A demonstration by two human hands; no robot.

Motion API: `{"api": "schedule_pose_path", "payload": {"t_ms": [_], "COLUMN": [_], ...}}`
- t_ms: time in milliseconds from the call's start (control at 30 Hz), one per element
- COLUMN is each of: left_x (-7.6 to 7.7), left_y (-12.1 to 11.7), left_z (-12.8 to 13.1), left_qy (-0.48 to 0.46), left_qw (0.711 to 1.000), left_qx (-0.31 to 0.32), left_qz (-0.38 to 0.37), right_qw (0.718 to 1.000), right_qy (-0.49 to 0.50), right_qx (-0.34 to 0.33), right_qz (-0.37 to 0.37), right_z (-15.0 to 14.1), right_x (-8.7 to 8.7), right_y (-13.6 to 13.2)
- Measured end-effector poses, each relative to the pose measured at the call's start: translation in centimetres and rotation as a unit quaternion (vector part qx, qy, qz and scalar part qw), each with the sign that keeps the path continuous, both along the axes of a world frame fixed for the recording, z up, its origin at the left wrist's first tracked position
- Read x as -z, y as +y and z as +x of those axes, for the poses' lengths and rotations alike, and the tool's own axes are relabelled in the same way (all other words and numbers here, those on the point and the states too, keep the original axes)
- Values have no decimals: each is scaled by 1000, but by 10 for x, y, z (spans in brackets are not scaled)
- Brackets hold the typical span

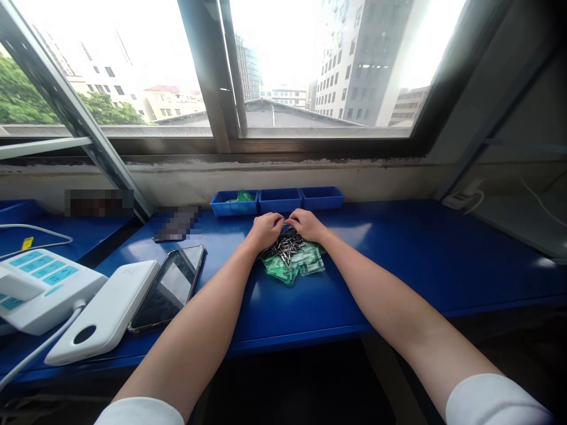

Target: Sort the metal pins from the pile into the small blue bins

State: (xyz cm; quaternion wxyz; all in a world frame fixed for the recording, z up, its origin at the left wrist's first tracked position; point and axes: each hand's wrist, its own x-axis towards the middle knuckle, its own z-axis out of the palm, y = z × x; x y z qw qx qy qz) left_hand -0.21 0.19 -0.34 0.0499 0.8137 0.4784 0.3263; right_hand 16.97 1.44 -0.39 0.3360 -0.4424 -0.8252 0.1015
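Both my hands meet over a heap of small metal pieces (289, 247), which look like screws or pins. My left hand (267, 229) is closed, thumb and fingertips pinched together at the heap's far side. Opposite it, my right hand (306, 224) pinches in the same way, its fingertips almost touching the left ones. Whatever sits between the fingertips is too small to make out. Green-tinted clear plastic bags (280, 270) lie under and in front of the heap, some of the metal pieces resting on them.
Three blue bins stand along the wall: the left bin (221, 208) holds green plastic, beside a middle bin (280, 203) and a right bin (322, 198). Left on the blue table (305, 321) lie a phone (170, 289), a white power bank (104, 313) and a power strip (53, 289).
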Motion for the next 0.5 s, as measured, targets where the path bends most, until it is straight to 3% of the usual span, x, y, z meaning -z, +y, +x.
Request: {"api": "schedule_pose_path", "payload": {"t_ms": [333,500], "left_x": [-2,-2], "left_y": [-3,-1], "left_z": [1,-1], "left_qy": [-46,-17], "left_qw": [997,999], "left_qx": [56,12], "left_qz": [22,27], "right_qw": [997,989], "right_qy": [29,143], "right_qx": [61,47], "right_qz": [28,3], "right_z": [2,2], "right_x": [-3,-8], "right_y": [3,-3]}}
